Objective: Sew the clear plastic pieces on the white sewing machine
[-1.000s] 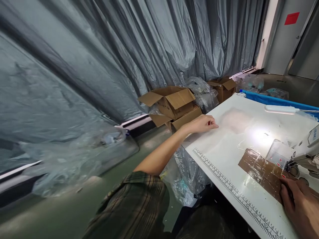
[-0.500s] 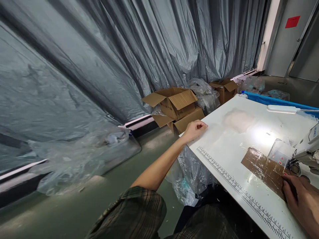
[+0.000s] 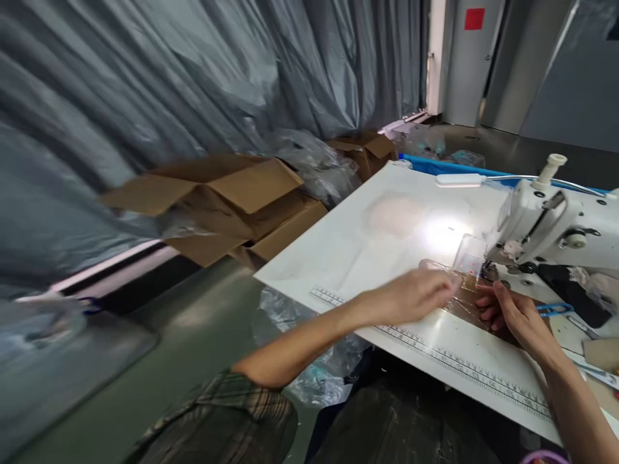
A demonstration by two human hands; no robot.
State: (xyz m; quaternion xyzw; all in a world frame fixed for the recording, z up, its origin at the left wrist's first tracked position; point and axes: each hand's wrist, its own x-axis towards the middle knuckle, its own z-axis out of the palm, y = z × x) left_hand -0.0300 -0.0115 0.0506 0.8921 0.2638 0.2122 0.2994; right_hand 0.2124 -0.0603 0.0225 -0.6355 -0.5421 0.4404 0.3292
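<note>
A flat brown piece with a shiny, creased surface (image 3: 467, 308) lies on the white table by the needle area of a white sewing machine (image 3: 520, 222). My left hand (image 3: 418, 296) is over its left part, slightly blurred, with thumb and fingers drawn together in a pinch. Whatever sits between those fingertips is too small or blurred to name. My right hand (image 3: 520, 319) is closed on the brown piece's right part, fingers curled and thumb on top. Under the machine head, a clear plastic plate with red marks (image 3: 469, 258) stands just beyond the brown piece.
A printed ruler (image 3: 454, 364) runs along the near edge of the white table (image 3: 333, 251). Blue-handled thread snips (image 3: 554, 310) and scissors (image 3: 597, 372) lie at right. Open cardboard boxes (image 3: 256, 187) and plastic bags (image 3: 319, 167) stand on the floor beyond the left edge.
My left hand has moved from the table's left corner across to the brown piece, close to my right hand. The view has turned right, showing more of the sewing machine.
</note>
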